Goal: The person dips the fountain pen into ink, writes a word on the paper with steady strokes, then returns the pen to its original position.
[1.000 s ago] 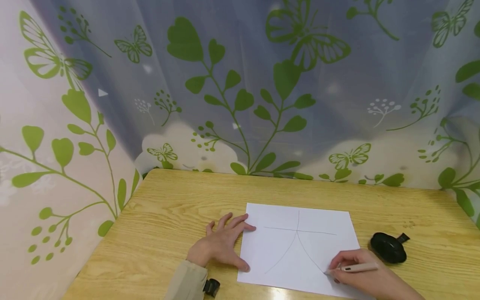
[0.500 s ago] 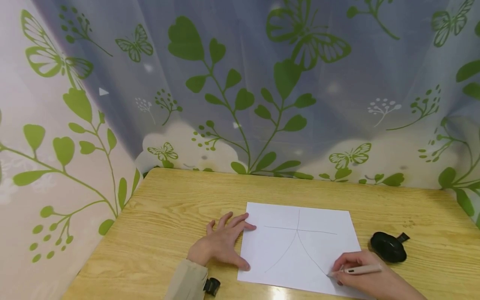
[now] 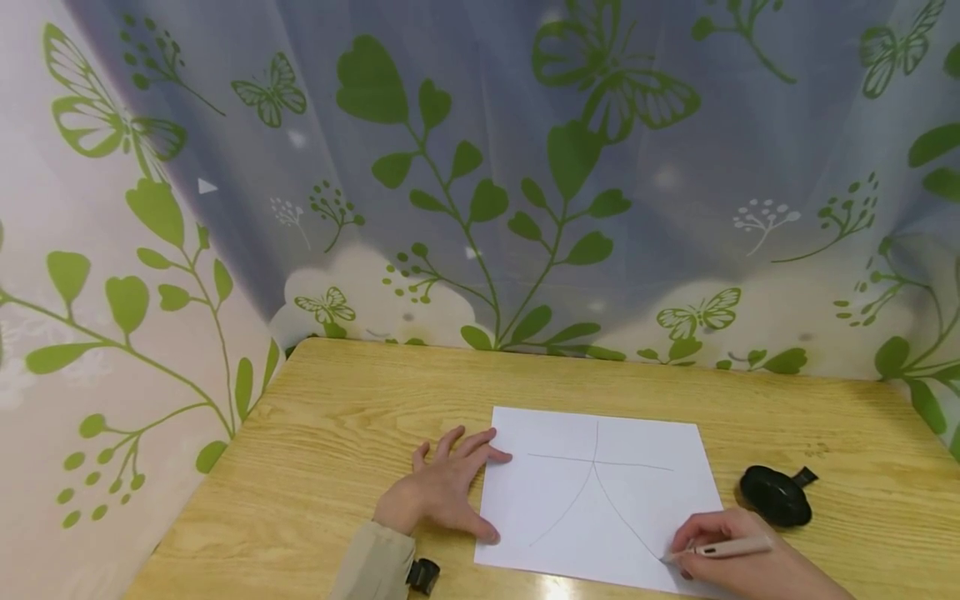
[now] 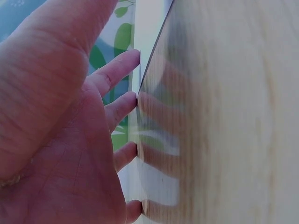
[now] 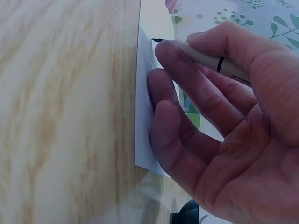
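Note:
A white sheet of paper [image 3: 555,517] lies on the wooden table, with a cross-like figure of thin dark strokes on it: one upright, one level and two curving down and apart. My right hand [image 3: 738,546] pinches a light-coloured pen [image 3: 738,547] over the lower right of the sheet. The pen's dark tip [image 5: 158,40] meets the paper at the end of the right curve. Spread beside the sheet's left edge, my left hand [image 3: 450,483] rests with thumb and forefinger touching the paper and the other fingers on the wood.
A glossy black oval case [image 3: 776,496] with a short tab sits right of the paper. Near the left sleeve [image 3: 375,562] lies a small black object [image 3: 424,575]. Behind the wooden table [image 3: 375,375] hangs a curtain [image 3: 480,183] with green leaves and butterflies.
My right hand has slid a little right and down with the pen, and the right curve on the paper has grown longer. My left hand has stayed in place.

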Demonstrator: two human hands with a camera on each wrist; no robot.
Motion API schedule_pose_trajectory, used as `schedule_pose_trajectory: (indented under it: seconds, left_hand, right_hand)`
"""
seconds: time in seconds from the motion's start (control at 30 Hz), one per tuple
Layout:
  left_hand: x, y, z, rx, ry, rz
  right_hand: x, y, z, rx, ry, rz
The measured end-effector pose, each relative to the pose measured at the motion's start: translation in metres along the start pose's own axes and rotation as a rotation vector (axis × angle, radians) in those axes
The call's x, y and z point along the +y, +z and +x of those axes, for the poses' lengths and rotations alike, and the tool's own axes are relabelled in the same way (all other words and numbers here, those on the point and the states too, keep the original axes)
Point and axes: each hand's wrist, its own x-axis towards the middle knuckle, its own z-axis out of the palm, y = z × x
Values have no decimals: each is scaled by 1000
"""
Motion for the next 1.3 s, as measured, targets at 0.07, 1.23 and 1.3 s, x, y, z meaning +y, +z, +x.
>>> schedule_pose_trajectory:
  seconds: [0.07, 1.23, 1.3]
  left_hand:
    - [0, 0, 0, 5, 1, 5]
    - [1, 1, 0, -21, 1, 21]
    - [1, 1, 0, -18, 2, 24]
  right_hand:
    - [0, 0, -1, 4, 18, -4]
    - [-1, -4, -7, 104, 95, -28]
    - [-4, -5, -9, 166, 160, -15]
